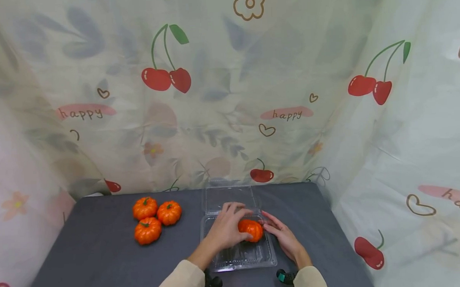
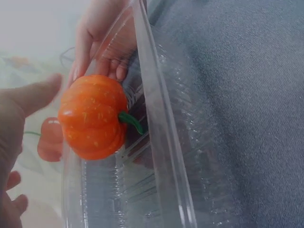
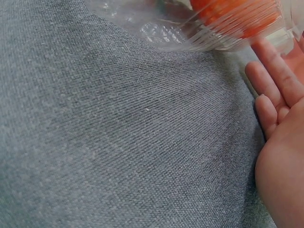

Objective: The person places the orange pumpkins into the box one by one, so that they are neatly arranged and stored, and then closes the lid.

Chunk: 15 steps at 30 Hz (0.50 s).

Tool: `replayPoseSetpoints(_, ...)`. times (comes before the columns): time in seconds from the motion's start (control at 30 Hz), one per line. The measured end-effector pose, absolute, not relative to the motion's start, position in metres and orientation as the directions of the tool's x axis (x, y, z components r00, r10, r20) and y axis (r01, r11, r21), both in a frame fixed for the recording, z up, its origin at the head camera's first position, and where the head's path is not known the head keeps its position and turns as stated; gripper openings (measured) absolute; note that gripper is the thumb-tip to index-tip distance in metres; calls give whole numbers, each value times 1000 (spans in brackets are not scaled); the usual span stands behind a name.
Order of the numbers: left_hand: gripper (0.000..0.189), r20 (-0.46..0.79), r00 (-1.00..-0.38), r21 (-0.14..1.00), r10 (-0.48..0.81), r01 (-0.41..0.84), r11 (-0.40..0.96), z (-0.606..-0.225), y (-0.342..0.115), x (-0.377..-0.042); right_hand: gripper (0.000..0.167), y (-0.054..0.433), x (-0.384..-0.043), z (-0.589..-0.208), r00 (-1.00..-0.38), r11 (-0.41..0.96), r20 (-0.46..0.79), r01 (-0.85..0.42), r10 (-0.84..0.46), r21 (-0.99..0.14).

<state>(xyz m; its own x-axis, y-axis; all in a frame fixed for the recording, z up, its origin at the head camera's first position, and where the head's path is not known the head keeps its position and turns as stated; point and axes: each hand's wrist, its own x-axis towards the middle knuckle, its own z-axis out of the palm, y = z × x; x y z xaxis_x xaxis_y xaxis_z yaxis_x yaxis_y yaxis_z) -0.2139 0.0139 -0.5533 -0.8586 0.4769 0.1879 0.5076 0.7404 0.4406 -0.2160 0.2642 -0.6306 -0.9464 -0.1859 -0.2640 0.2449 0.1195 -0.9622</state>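
An orange toy pumpkin [image 1: 252,230] with a green stem lies tipped on its side in the right part of a clear plastic clamshell box [image 1: 270,256]. The box's lid [image 1: 229,198] is folded back, away from the person. My left hand [image 1: 227,228] is over the box beside the pumpkin. In the left wrist view, thumb and fingers of that hand [image 2: 12,118] are spread, with a gap between them and the pumpkin [image 2: 92,118]. At the box's right side is my right hand [image 1: 286,238]; in the right wrist view its loosely extended fingers [image 3: 280,71] reach the clear wall.
Three more orange toy pumpkins [image 1: 147,231] stand close together on the left of the dark grey table [image 1: 96,249]. A printed curtain [image 1: 214,118] hangs behind the table and along its sides. Dark bands [image 1: 286,276] are on both wrists.
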Motion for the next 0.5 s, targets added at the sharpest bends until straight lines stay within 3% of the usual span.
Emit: replayPoseSetpoints(0.5,95,231,-886,234,402,452,861,-556,0,-213,60,262,-220,-631,-941,138,-296,275,-163,-952)
